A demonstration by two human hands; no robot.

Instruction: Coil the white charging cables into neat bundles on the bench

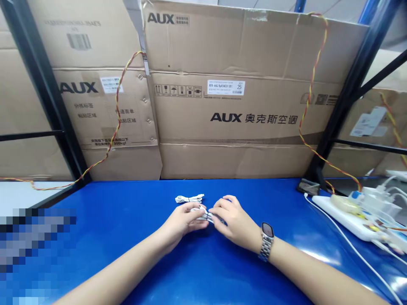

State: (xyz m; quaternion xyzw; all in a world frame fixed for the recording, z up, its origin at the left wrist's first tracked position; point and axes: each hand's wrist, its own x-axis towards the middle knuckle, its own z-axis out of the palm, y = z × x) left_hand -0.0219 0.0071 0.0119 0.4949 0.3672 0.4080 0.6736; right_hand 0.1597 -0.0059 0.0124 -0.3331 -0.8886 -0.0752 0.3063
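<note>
Held cable: a white coiled bundle [209, 217] sits just below the centre of the frame, between the two hands, with a dark tie [207, 216] around it.
Long axis: what shows of the bundle runs roughly left to right, dipping a little toward the right; its left part is hidden by fingers, so its full length cannot be told.
Left hand: at centre, the left hand [182, 221] is closed on the bundle, thumb above and fingers below; the bundle leads out from its grasp toward the right.
Right hand: just right of centre, the right hand [235, 221] has bent fingers at the bundle's right end, beside the tie; whether they pinch it or only rest against it, I cannot tell.
Nearer hand: the left hand wraps the bundle's left part, while the right hand is nearer to the exposed right end.
Second cable: another white bundle [188, 199], also tied, lies just beyond the left hand, apart from it, its long axis nearly level across the frame.
Blue tabletop: the glossy surface [127, 237] fills the lower part of the frame beneath both hands.
Power strip: a white strip [341, 220] with plugs lies at the right edge, well apart from the hands.
</note>
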